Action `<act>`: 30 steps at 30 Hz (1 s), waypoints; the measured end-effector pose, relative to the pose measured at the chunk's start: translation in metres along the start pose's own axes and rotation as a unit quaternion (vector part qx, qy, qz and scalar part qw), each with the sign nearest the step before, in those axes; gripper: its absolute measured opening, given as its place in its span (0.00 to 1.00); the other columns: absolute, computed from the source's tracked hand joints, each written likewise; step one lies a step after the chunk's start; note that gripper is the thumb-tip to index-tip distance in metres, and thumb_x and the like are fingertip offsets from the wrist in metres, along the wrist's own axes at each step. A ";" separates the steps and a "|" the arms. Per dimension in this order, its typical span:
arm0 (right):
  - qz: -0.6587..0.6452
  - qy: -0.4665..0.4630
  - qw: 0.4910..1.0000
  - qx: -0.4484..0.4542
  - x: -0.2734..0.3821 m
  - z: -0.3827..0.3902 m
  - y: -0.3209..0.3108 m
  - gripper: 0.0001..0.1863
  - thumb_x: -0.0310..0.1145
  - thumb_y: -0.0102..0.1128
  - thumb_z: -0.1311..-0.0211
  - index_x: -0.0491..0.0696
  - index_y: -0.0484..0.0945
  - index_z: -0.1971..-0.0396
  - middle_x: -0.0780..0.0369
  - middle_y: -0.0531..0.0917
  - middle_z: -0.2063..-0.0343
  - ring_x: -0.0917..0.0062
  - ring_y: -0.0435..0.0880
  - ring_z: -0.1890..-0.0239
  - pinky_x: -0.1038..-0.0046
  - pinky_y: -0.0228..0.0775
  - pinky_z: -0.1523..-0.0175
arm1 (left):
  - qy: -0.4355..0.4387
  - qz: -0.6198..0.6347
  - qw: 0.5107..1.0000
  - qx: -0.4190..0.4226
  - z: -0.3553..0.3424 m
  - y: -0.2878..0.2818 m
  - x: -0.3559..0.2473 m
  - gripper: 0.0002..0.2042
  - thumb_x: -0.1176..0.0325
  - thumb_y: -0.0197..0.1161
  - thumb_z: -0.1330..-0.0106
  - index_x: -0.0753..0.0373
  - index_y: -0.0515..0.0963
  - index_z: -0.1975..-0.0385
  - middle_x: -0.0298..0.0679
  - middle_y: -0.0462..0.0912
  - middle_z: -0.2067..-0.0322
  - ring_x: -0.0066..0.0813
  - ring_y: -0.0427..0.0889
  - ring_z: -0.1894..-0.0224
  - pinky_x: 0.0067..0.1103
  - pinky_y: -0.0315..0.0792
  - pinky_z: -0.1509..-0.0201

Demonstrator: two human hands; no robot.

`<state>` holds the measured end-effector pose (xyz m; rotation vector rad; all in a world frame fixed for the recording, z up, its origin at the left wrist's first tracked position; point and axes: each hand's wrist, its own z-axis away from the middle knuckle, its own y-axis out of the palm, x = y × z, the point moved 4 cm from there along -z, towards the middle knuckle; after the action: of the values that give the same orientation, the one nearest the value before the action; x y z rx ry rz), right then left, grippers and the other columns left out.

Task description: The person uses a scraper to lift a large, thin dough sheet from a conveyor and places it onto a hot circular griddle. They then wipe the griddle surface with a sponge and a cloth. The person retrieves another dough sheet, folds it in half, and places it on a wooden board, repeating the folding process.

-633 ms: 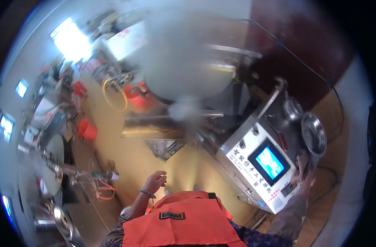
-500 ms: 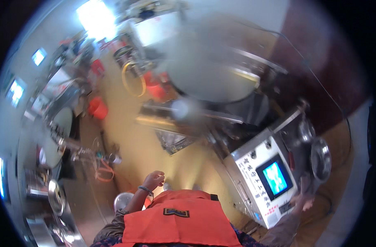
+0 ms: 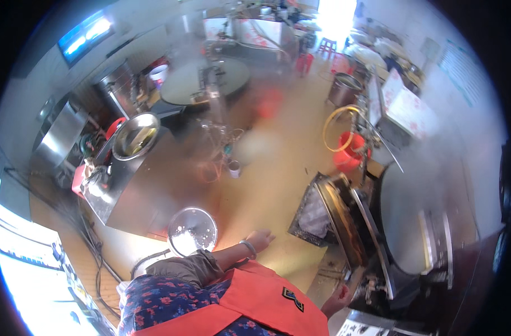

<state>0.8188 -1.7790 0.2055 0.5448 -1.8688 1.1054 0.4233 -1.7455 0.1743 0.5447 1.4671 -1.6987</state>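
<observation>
My left hand point(image 3: 260, 240) hangs over the yellow floor, its fingers loosely bent and apart, holding nothing. A round shiny metal vessel point(image 3: 191, 225) stands just left of it. At the lower right, my right hand point(image 3: 338, 297) has curled fingers beside dark metal machine parts; what it holds, if anything, is too small to make out. Above that hand are a long browned metal trough point(image 3: 345, 224), a dark tray with pale contents point(image 3: 311, 215) and a large round machine plate point(image 3: 401, 196) hazed by steam.
A steel counter point(image 3: 115, 199) at left carries a metal bowl point(image 3: 121, 140). Further back are another round plate point(image 3: 233, 75), red buckets point(image 3: 348, 159) and a yellow hose loop point(image 3: 327, 129). Cables point(image 3: 93, 246) lie at lower left. A bright doorway point(image 3: 336, 17) is at the back.
The view has swung leftward, bringing the room's left side and doorway into the middle. My right hand has left the white panel with the screen, which is now mostly out of view.
</observation>
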 end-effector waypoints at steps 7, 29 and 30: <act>-0.002 -0.075 0.987 0.140 0.124 -0.034 0.141 0.09 0.19 0.52 0.47 0.41 0.76 0.65 0.60 0.74 0.66 0.72 0.75 0.62 0.73 0.69 0.55 | 0.073 -0.105 0.983 -0.131 -0.040 -0.111 0.044 0.13 0.60 0.48 0.34 0.61 0.73 0.59 0.47 0.77 0.67 0.42 0.78 0.67 0.33 0.72 0.62; -0.053 -0.136 0.945 0.293 0.259 -0.172 0.402 0.06 0.22 0.55 0.44 0.44 0.76 0.66 0.62 0.73 0.65 0.78 0.76 0.65 0.79 0.70 0.62 | -0.208 0.082 0.970 -0.092 -0.191 -0.175 0.187 0.12 0.61 0.58 0.45 0.59 0.77 0.63 0.43 0.81 0.70 0.39 0.81 0.66 0.30 0.74 0.61; -0.083 -0.112 0.942 0.304 0.257 -0.188 0.417 0.06 0.22 0.56 0.44 0.44 0.76 0.66 0.63 0.73 0.66 0.78 0.75 0.66 0.79 0.70 0.62 | -0.205 0.092 0.969 -0.104 -0.211 -0.184 0.180 0.12 0.62 0.58 0.45 0.59 0.77 0.63 0.43 0.81 0.70 0.38 0.81 0.66 0.30 0.74 0.61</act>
<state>0.4718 -1.3902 0.2669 1.1989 -1.6050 1.5594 0.1348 -1.5966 0.1005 0.1920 1.2320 -1.3906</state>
